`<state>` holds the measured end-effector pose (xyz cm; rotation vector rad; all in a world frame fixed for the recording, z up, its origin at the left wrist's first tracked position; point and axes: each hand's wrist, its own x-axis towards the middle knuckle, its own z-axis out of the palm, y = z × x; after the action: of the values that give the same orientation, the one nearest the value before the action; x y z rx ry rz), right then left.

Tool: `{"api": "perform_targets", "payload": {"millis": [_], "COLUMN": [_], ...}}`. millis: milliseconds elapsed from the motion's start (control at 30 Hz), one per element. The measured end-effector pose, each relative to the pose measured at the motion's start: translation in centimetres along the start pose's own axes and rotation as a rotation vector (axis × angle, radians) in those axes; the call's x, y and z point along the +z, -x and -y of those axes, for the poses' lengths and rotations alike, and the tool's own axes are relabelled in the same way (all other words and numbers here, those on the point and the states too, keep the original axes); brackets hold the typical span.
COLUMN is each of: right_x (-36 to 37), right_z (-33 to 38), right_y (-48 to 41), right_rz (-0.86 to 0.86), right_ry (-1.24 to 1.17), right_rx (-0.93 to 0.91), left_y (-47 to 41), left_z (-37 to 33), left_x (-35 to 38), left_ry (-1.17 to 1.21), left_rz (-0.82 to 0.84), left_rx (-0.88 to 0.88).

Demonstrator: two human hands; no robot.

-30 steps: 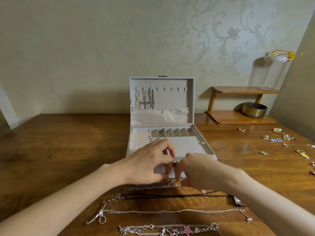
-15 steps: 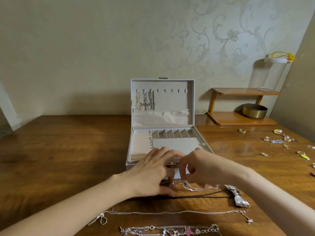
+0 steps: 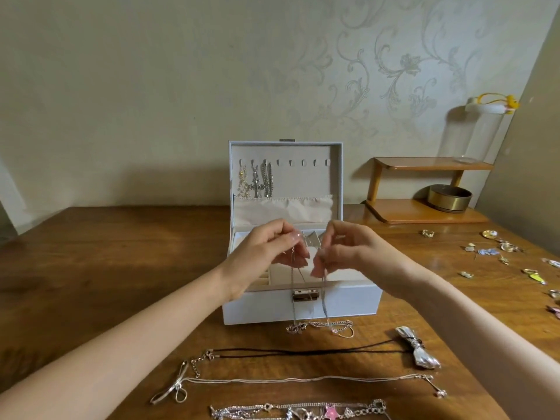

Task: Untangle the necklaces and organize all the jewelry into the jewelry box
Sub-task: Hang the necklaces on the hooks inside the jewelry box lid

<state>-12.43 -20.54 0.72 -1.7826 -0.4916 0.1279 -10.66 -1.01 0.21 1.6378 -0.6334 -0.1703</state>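
Note:
An open white jewelry box (image 3: 348,301) stands mid-table, with several necklaces (image 3: 256,183) hanging on hooks in its lid. My left hand (image 3: 266,256) and my right hand (image 3: 345,253) are raised over the box, each pinching an end of a thin silver chain necklace (image 3: 324,298). Its strands hang down past the box's front clasp, and its lower part lies bunched on the table (image 3: 321,326). Nearer me lie a black cord necklace (image 3: 306,351) with a silver bow pendant (image 3: 419,351), a long silver chain (image 3: 303,380) and a chain with a pink star (image 3: 303,412).
Small earrings and charms (image 3: 497,250) are scattered on the wooden table at the right. A wooden two-tier shelf (image 3: 424,189) at the back right holds a brass round tin (image 3: 450,198) and a clear glass cylinder (image 3: 478,131). The wall is close behind.
Both hands have risen from the table in front of the box, lifting the thin silver chain by its ends. The camera has tilted so the box front now shows.

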Motion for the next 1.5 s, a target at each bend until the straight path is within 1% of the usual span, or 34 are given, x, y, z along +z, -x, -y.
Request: {"api": "perform_targets", "payload": {"millis": [67,133,200,300,433,533,700,833,1033,1167,1267,1333,1400,1467,1500], "right_x": [-0.3,-0.7,-1.1,-1.6,-2.2,-2.9,-4.2,-4.6,-5.0,-4.6,-4.3,-4.1,-3.7,-3.5,-3.5], "right_z": [0.0,0.1,0.2,0.3,0.0,-0.5,-1.5,-2.1,-1.4,0.3,1.2,1.6,2.0,2.2,2.3], "right_y": [-0.7,-1.3,-1.9,-2.6,-3.7,-4.4,-5.4,-6.1,-8.0,-9.3,-10.3,-10.9,-11.3,-11.6,-11.7], "right_rz": [-0.025,-0.007,0.003,-0.002,-0.058,-0.106,-0.148,-0.152,-0.137,-0.126,-0.129,-0.116,-0.1,-0.105,-0.122], "right_ry": [-0.136,-0.23,-0.265,-0.221,-0.137,-0.157,-0.172,-0.106,-0.184,-0.165,-0.164,-0.165,-0.16,-0.162,-0.171], "right_rx": [0.024,0.043,0.054,0.06,0.067,0.088,0.105,0.107,0.108,0.089,0.052,0.033,0.02,0.001,-0.007], "left_y": [-0.5,-1.3,-2.2,-3.5,-5.0,-6.1,-7.3,-7.6,-7.5,-7.7,-8.0,-8.1,-8.2,-8.5,-8.7], "left_z": [-0.4,-0.7,-0.9,-0.9,-0.6,-0.8,-1.3,-1.1,0.6,1.6,2.0,1.8,1.5,1.3,1.1], "left_x": [-0.3,-1.0,-2.0,-3.4,-4.7,-5.7,-6.8,-7.1,-6.3,-5.8,-5.7,-5.2,-4.7,-4.4,-4.3], "left_ry": [0.13,0.232,0.251,0.208,0.164,0.184,0.232,0.183,-0.314,-0.554,-0.753,-0.785,-0.758,-0.606,-0.521], "left_rz": [-0.033,-0.116,-0.227,-0.358,-0.42,-0.461,-0.481,-0.402,-0.181,-0.067,0.064,0.106,0.141,0.148,0.124], "left_rx": [-0.001,-0.002,0.013,0.015,-0.013,-0.002,0.039,-0.019,-0.268,-0.284,-0.277,-0.194,-0.094,-0.04,-0.02]}}
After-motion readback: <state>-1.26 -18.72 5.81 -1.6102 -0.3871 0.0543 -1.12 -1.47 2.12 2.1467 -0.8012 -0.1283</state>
